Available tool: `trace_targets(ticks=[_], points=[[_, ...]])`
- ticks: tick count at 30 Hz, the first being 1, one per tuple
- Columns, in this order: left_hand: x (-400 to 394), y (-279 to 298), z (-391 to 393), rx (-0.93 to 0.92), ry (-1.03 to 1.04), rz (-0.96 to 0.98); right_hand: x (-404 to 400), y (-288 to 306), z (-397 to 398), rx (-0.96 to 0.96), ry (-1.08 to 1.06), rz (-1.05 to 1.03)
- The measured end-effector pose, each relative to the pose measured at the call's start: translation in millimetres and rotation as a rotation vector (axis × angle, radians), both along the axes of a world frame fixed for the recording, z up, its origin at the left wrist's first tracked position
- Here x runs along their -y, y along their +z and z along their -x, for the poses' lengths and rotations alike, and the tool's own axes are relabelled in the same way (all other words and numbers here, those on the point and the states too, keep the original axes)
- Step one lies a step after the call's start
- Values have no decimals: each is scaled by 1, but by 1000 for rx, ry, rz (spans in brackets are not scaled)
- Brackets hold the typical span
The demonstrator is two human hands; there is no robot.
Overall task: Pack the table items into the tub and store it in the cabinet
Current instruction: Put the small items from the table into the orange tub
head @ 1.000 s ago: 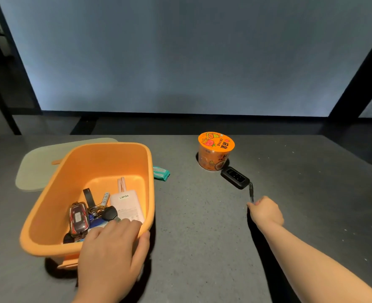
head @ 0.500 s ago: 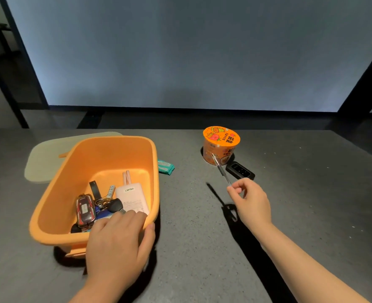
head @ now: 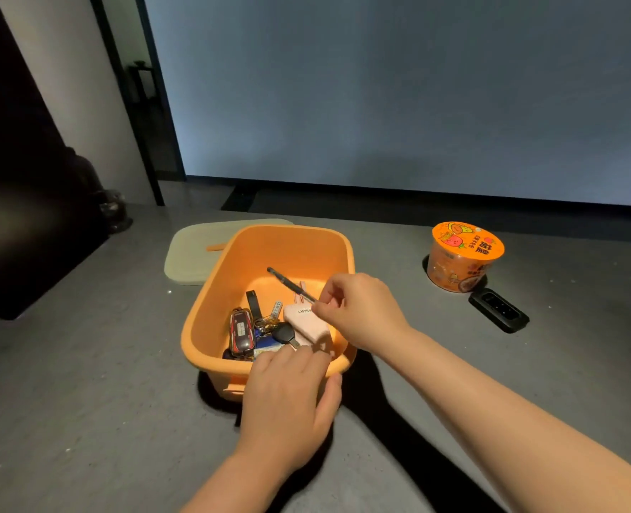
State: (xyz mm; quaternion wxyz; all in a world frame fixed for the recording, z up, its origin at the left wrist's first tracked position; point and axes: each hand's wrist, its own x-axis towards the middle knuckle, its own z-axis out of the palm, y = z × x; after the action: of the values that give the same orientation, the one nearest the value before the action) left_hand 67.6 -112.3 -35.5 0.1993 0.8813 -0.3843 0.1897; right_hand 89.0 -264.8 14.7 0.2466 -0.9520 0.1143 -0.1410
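Pinching a pen (head: pixel 291 285) over the orange tub (head: pixel 210 309), the right hand (head: pixel 360 312) has its fingers clamped on it; the left hand (head: pixel 288 405) grips the tub's near rim, fingers curled inside

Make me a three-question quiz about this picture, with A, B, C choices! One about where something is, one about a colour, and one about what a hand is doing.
1. Where is the noodle cup?
A. in the tub
B. on the table, right of the tub
C. on the lid

2. What colour is the tub?
A. orange
B. blue
C. white

3. What is the right hand doing?
A. lying flat on the table
B. holding the cup
C. pinching a pen over the tub

Answers:
1 B, the cup stands on the table beside the black remote.
2 A, its walls are orange.
3 C, the pen sticks out from its fingers above the tub, while the left hand grips the rim.
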Motion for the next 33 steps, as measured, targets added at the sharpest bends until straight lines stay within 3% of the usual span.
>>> trace_targets(ticks=[6, 12, 16, 18, 21, 26, 29, 33], points=[[-2, 0, 1, -11, -1, -1, -21, -11, -21, -92, 40, 145], [-1, -2, -3, -6, 8, -2, 37, -8, 1, 193, -103, 46], [4, -3, -3, 6, 40, -15, 114, -23, 36, 249, -342, 10], [5, -3, -3, 17, 46, -9, 153, -40, 53, 148, -481, 24], [7, -3, -3, 38, 43, 7, 200, -65, 70, -157, -662, 82], [8, -3, -3, 58, 41, 12, 236, -88, 72, -479, -602, 100], [7, -3, -3, 47, 45, 5, 241, -97, 68, -570, -603, 41], [7, -3, -3, 28, 47, 8, 245, -104, 65, -548, -643, 68]])
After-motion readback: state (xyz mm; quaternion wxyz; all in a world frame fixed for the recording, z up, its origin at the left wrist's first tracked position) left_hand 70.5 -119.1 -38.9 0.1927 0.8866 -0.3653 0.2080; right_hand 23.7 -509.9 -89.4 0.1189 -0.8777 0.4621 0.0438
